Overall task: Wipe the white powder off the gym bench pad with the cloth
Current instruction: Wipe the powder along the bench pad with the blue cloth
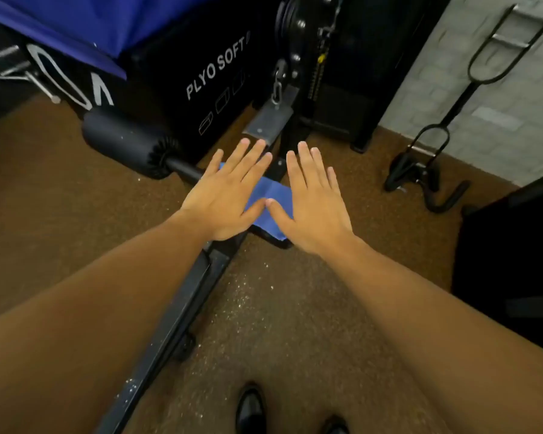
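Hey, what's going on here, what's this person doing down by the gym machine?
A person is reaching down with both arms toward a folded blue cloth lying on a small black pad at the base of a gym machine. The left hand and right hand are flat, fingers straight, over the cloth's two ends; neither grips it. White powder specks dot the brown floor and the machine's black frame rail.

A blue cloth (271,195) lies on the black pad (275,241) at the table's end. The brown floor (279,324) beneath carries scattered white powder (248,292).
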The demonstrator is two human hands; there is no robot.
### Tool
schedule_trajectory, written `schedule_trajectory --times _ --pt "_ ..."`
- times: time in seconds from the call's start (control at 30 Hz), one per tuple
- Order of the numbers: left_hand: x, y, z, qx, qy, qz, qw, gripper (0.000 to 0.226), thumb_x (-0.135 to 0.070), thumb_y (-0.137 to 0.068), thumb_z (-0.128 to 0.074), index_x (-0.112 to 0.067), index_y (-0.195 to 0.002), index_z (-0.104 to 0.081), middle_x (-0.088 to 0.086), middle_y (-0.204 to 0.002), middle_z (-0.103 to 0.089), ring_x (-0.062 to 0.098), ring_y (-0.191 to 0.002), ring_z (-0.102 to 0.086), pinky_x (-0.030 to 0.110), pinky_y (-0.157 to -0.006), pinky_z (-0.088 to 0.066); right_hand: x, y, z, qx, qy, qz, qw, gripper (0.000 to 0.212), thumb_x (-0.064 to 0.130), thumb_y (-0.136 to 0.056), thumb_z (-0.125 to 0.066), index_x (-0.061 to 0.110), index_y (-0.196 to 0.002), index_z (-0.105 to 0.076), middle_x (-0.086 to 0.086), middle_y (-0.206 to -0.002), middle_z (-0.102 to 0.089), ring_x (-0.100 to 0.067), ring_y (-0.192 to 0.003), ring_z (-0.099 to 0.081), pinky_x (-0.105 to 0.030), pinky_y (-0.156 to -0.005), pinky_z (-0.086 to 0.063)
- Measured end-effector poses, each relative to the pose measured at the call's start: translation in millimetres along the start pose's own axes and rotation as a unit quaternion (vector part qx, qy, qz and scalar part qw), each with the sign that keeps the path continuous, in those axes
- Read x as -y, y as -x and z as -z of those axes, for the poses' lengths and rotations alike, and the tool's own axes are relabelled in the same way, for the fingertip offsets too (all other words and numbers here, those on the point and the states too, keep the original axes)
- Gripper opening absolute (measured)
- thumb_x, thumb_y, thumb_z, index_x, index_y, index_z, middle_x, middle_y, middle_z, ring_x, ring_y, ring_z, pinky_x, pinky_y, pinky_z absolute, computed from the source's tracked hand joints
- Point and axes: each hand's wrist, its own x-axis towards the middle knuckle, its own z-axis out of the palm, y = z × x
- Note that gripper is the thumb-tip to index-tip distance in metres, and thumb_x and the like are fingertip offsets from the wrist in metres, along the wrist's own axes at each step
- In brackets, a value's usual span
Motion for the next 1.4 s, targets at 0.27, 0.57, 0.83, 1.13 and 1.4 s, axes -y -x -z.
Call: schedule_trajectory --times 0.27,0.57,0.83,1.13,1.4 --pt "44 4 -54 0.007 -0.028 -0.1 0.995 0.077 -0.047 -0.091 -0.032 -0.007 -0.155 -0.015 0.01 -0.163 -0.014 0.025 -0.151 -0.005 0.047 -0.122 -0.006 2 -17 -65 0.022 0.055 0.081 0.995 0.086 0.058 -0.091 -0.039 0.003 -0.154 -0.018 -0.017 -0.161 -0.018 -0.032 -0.149 -0.013 -0.053 -0.119 -0.017" --pt "46 -7 -74 -0.066 0.003 -0.116 0.991 0.061 -0.036 -0.097 -0.036 -0.006 -0.15 -0.03 0.012 -0.157 -0.032 0.027 -0.147 -0.024 0.051 -0.12 -0.014 -3 -21 -81 -0.051 0.061 0.064 0.995 0.067 0.048 -0.1 -0.035 0.001 -0.147 -0.035 -0.018 -0.152 -0.038 -0.032 -0.141 -0.035 -0.048 -0.113 -0.03" --pt "46 2 -61 -0.035 0.035 -0.1 0.994 0.063 -0.021 -0.087 -0.03 -0.004 -0.148 -0.034 0.014 -0.155 -0.034 0.028 -0.146 -0.025 0.052 -0.119 -0.016 10 -21 -78 -0.056 0.067 0.066 0.994 0.059 0.036 -0.099 -0.031 -0.001 -0.144 -0.04 -0.02 -0.149 -0.043 -0.033 -0.14 -0.039 -0.05 -0.112 -0.032" --pt "80 81 -37 -0.022 0.069 0.019 0.997 0.066 -0.021 -0.086 -0.027 -0.004 -0.151 -0.028 0.014 -0.159 -0.026 0.027 -0.149 -0.015 0.051 -0.121 -0.012 81 -32 -92 -0.052 0.016 0.173 0.983 0.055 0.025 -0.098 -0.051 -0.002 -0.144 -0.038 -0.021 -0.151 -0.04 -0.034 -0.141 -0.036 -0.05 -0.114 -0.031" --pt "117 144 -65 -0.029 0.022 0.08 0.996 0.061 -0.007 -0.087 -0.039 -0.003 -0.148 -0.033 0.017 -0.155 -0.032 0.032 -0.147 -0.021 0.051 -0.118 -0.015 137 -30 -147 -0.022 -0.028 0.216 0.976 0.056 0.023 -0.097 -0.049 -0.006 -0.143 -0.038 -0.026 -0.149 -0.04 -0.038 -0.14 -0.037 -0.051 -0.113 -0.03"
